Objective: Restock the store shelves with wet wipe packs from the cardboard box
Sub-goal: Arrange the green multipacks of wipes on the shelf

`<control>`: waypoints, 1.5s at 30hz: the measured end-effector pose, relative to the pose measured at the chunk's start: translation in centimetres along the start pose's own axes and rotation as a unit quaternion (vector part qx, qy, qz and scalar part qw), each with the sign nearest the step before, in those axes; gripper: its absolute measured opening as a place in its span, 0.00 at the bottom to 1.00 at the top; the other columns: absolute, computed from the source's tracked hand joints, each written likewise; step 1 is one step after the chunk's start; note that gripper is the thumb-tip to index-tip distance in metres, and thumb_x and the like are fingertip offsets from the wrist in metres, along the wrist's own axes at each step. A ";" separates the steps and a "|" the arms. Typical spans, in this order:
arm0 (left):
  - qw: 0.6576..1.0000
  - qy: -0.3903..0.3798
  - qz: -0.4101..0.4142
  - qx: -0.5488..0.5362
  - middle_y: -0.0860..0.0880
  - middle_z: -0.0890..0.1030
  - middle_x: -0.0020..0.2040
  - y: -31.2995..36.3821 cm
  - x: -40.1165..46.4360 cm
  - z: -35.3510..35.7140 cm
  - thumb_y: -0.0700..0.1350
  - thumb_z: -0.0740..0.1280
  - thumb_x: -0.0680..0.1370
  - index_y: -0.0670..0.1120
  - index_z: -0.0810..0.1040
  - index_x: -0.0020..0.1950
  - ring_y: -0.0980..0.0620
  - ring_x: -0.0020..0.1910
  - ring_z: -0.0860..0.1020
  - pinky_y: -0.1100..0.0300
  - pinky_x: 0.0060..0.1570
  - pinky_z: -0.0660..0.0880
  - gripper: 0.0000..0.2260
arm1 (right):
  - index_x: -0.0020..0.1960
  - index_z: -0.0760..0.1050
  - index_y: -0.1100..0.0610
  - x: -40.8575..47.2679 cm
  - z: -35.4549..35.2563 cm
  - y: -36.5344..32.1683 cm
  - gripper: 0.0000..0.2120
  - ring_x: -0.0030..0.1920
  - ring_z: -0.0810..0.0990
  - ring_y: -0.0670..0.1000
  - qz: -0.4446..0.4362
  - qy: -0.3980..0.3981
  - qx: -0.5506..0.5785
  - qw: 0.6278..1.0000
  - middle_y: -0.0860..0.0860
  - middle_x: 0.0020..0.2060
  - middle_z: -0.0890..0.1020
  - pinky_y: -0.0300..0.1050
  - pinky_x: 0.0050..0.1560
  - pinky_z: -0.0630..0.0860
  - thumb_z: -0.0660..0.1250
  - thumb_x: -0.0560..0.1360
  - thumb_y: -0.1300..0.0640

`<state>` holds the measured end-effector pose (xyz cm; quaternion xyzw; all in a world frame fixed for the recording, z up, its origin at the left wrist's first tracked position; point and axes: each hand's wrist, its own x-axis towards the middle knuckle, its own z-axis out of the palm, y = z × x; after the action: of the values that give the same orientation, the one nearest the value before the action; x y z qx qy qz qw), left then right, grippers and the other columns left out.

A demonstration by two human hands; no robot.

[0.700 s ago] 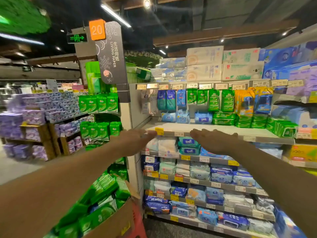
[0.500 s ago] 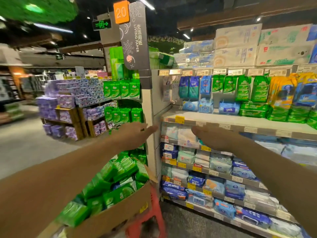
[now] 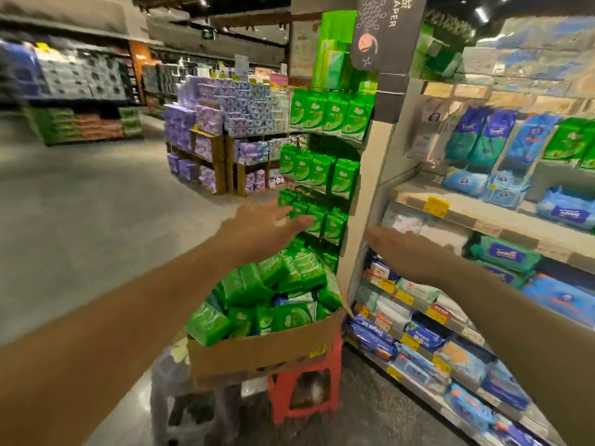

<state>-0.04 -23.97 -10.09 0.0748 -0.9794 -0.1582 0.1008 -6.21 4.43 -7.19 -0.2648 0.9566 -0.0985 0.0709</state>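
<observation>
Both hands empty, left hand point(image 3: 267, 225) and right hand point(image 3: 399, 249) flat; green packs point(image 3: 273, 294) in cardboard box point(image 3: 264, 346) look soft, light, slippery: grab by middle

Glossy plastic film, plain cardboard and a polished floor.

The green wet wipe packs point(image 3: 289, 278) heaped in the cardboard box point(image 3: 264, 349) wear shiny plastic film that catches the light; the box itself is matt brown card, a bit rough at its edge. Under it sits a red stool point(image 3: 306, 394) of smooth moulded plastic. The hanging green packs point(image 3: 331, 114) on the end rack have the same slick wrapping. The floor point(image 3: 96, 220) looks like smooth grey concrete with a dull sheen. The display crates point(image 3: 222, 162) behind look like bare wood.
</observation>
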 end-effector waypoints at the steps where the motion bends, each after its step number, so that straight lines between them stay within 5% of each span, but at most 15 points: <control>1: 1.000 0.001 -0.013 -0.008 0.52 0.64 0.80 -1.3 0.3 0.3 0.85 0.37 0.65 0.58 0.65 0.77 0.42 0.79 0.60 0.33 0.73 0.59 0.51 | 0.81 0.56 0.41 0.8 0.3 -1.0 0.51 0.80 0.60 0.59 0.001 -0.006 -0.003 1.000 0.51 0.81 0.61 0.58 0.78 0.57 0.29 0.66 0.20; 5: 0.998 -0.009 -0.048 -0.038 0.55 0.60 0.82 -6.2 1.7 1.6 0.86 0.36 0.63 0.63 0.61 0.79 0.46 0.82 0.54 0.36 0.76 0.55 0.52 | 0.81 0.49 0.35 5.7 1.6 -3.5 0.51 0.82 0.53 0.57 0.010 -0.025 0.001 1.000 0.47 0.83 0.55 0.63 0.80 0.50 0.31 0.64 0.15; 11: 0.994 -0.029 -0.090 -0.056 0.53 0.59 0.82 -11.8 4.0 2.2 0.86 0.36 0.62 0.63 0.61 0.80 0.45 0.81 0.54 0.36 0.76 0.55 0.52 | 0.84 0.49 0.43 11.0 2.7 -8.2 0.36 0.83 0.49 0.53 -0.026 -0.052 -0.014 0.998 0.47 0.83 0.52 0.51 0.80 0.46 0.38 0.79 0.31; 14: 0.990 -0.045 -0.114 -0.066 0.53 0.59 0.82 -13.7 4.6 2.6 0.87 0.37 0.61 0.62 0.61 0.80 0.44 0.81 0.54 0.37 0.76 0.55 0.54 | 0.82 0.48 0.37 14.3 4.3 -8.7 0.49 0.83 0.48 0.57 -0.017 -0.059 -0.008 0.998 0.46 0.83 0.51 0.64 0.80 0.46 0.35 0.67 0.17; 18: 0.986 -0.063 -0.135 -0.080 0.53 0.60 0.82 -16.4 5.8 3.8 0.87 0.37 0.61 0.62 0.60 0.80 0.44 0.81 0.55 0.37 0.76 0.55 0.54 | 0.80 0.47 0.32 18.6 6.4 -8.6 0.52 0.83 0.46 0.57 -0.014 -0.072 0.010 0.997 0.42 0.82 0.50 0.72 0.78 0.45 0.35 0.60 0.12; 28: 0.966 -0.102 -0.204 -0.119 0.53 0.56 0.83 -19.5 8.6 6.6 0.89 0.39 0.56 0.61 0.57 0.81 0.44 0.82 0.52 0.39 0.78 0.53 0.59 | 0.79 0.49 0.31 28.5 10.1 -8.2 0.54 0.82 0.53 0.56 -0.059 -0.067 0.027 0.996 0.41 0.82 0.56 0.73 0.77 0.50 0.30 0.58 0.12; 30: 0.964 -0.106 -0.208 -0.124 0.52 0.58 0.83 -19.5 9.6 7.3 0.87 0.41 0.61 0.67 0.56 0.79 0.44 0.81 0.54 0.39 0.78 0.54 0.50 | 0.80 0.49 0.32 30.5 11.2 -7.6 0.53 0.82 0.54 0.57 -0.067 -0.073 0.037 0.994 0.42 0.82 0.57 0.73 0.76 0.51 0.30 0.59 0.13; 33: 0.963 -0.113 -0.208 -0.132 0.53 0.63 0.80 -18.8 11.5 8.4 0.76 0.45 0.77 0.87 0.52 0.59 0.45 0.79 0.60 0.41 0.78 0.55 0.11 | 0.81 0.49 0.34 33.0 12.5 -6.6 0.46 0.81 0.57 0.58 -0.072 -0.106 0.054 0.990 0.44 0.82 0.57 0.74 0.76 0.50 0.34 0.67 0.16; 34: 0.961 -0.116 -0.210 -0.136 0.53 0.66 0.79 -18.9 12.2 9.0 0.78 0.43 0.76 0.87 0.55 0.62 0.45 0.78 0.62 0.41 0.77 0.57 0.14 | 0.81 0.50 0.35 33.6 12.8 -6.3 0.41 0.81 0.59 0.57 -0.070 -0.116 0.057 0.989 0.44 0.81 0.59 0.73 0.76 0.50 0.37 0.72 0.20; 37: 0.950 -0.110 -0.248 -0.157 0.54 0.69 0.77 -19.8 14.4 11.4 0.85 0.41 0.67 0.70 0.64 0.74 0.48 0.73 0.69 0.41 0.72 0.65 0.41 | 0.83 0.53 0.44 35.6 13.9 -5.2 0.37 0.73 0.72 0.58 -0.071 -0.139 0.094 0.983 0.52 0.77 0.69 0.53 0.70 0.68 0.45 0.79 0.28; 39: 0.942 -0.117 -0.267 -0.163 0.54 0.69 0.77 -19.4 15.6 12.4 0.84 0.42 0.68 0.70 0.64 0.75 0.48 0.71 0.71 0.44 0.71 0.68 0.40 | 0.83 0.55 0.49 37.2 14.9 -4.3 0.35 0.65 0.79 0.55 -0.076 -0.149 0.116 0.979 0.55 0.74 0.74 0.44 0.56 0.72 0.50 0.82 0.33; 45: 0.884 -0.121 -0.353 -0.281 0.58 0.69 0.76 -16.3 16.9 15.3 0.65 0.52 0.83 0.57 0.66 0.79 0.53 0.76 0.67 0.60 0.69 0.59 0.26 | 0.82 0.56 0.57 40.7 19.7 -2.6 0.38 0.67 0.77 0.58 -0.037 -0.213 0.134 0.967 0.57 0.65 0.77 0.45 0.52 0.74 0.60 0.81 0.36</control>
<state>-17.92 -37.78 -26.62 0.3644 -0.8074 -0.4596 -0.0640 -35.88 -21.89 -29.10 -0.3031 0.8869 -0.1695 0.3046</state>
